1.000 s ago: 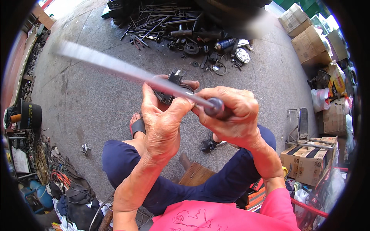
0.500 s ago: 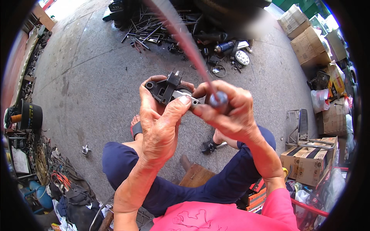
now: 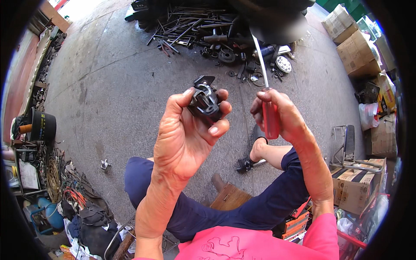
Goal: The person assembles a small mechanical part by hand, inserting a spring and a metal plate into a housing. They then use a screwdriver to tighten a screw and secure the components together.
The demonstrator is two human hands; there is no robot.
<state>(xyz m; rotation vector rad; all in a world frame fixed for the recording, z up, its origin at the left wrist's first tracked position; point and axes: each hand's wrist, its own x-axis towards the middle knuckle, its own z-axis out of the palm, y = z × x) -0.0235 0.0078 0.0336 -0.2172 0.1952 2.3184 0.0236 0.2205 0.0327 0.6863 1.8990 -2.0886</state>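
Note:
In my left hand (image 3: pixel 184 130), raised in front of me, the fingers are wrapped round a small black mechanical part (image 3: pixel 204 100). A round opening and a flat black tab show at its top; the fingers hide its lower sides. My right hand (image 3: pixel 281 113), apart from the part and to its right, is closed on a screwdriver (image 3: pixel 271 120) with a red handle. Its long, light metal shaft points up and away from me. What kind of device the black part belongs to, I cannot tell.
A heap of metal rods and parts (image 3: pixel 190 28) lies ahead on the concrete floor. Cardboard boxes (image 3: pixel 353 50) line the right side, with a folding metal frame (image 3: pixel 346 145) nearer. Cables and bags crowd the left. Below me is a wooden stool (image 3: pixel 229 197).
The black part has been turned over in my left hand. My right hand has drawn away to the right, and the screwdriver, blurred and tip-up over the part before, now stands apart from it.

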